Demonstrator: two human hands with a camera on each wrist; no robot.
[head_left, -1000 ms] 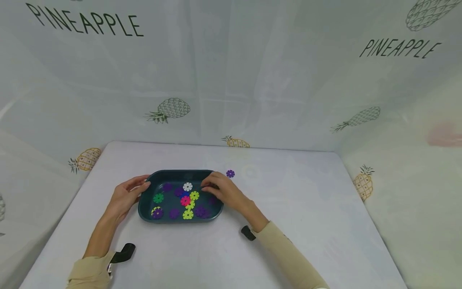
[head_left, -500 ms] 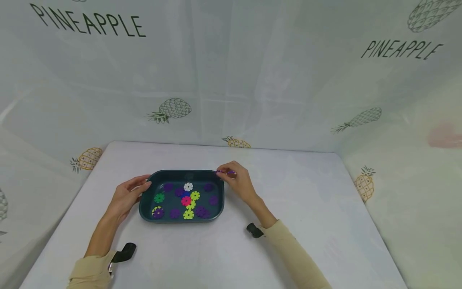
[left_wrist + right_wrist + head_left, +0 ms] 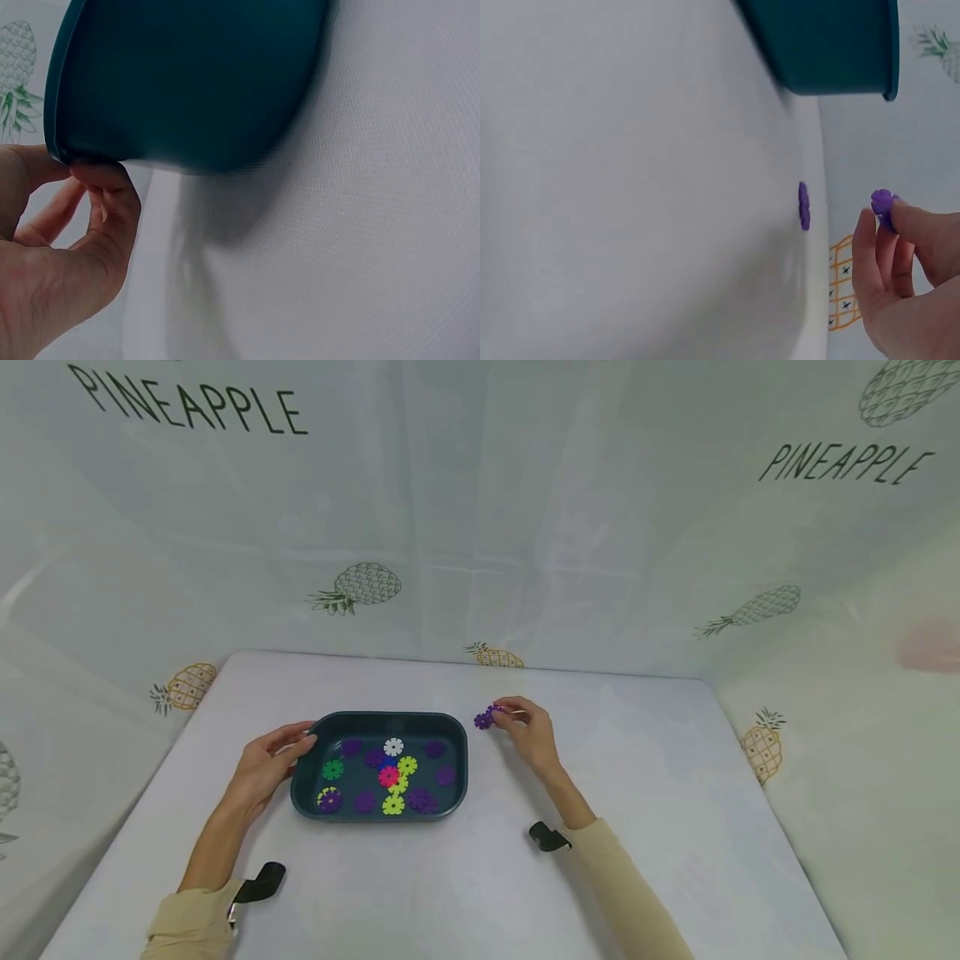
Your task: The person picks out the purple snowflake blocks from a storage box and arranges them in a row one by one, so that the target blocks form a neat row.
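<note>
From the head view, I see a dark teal tray (image 3: 378,725) on the white surface (image 3: 645,777), closer to its left edge than its right. My left hand (image 3: 262,768) grips the tray's left end. My right hand (image 3: 534,739) pinches a purple flower-shaped disc (image 3: 495,711) beyond the tray's right end, toward the far edge. A loose purple disc (image 3: 481,722) lies just beside the fingertips. Inside the tray sit a green disc (image 3: 333,769), a white disc (image 3: 393,747), a pink disc (image 3: 388,776), and yellow and purple ones.

The left wrist view shows thumb and fingers closed on the tray's rim.

In the right wrist view, thumb and fingers hold the purple flower-shaped disc; the loose purple disc rests on the surface near its far edge, apart from them.
</note>
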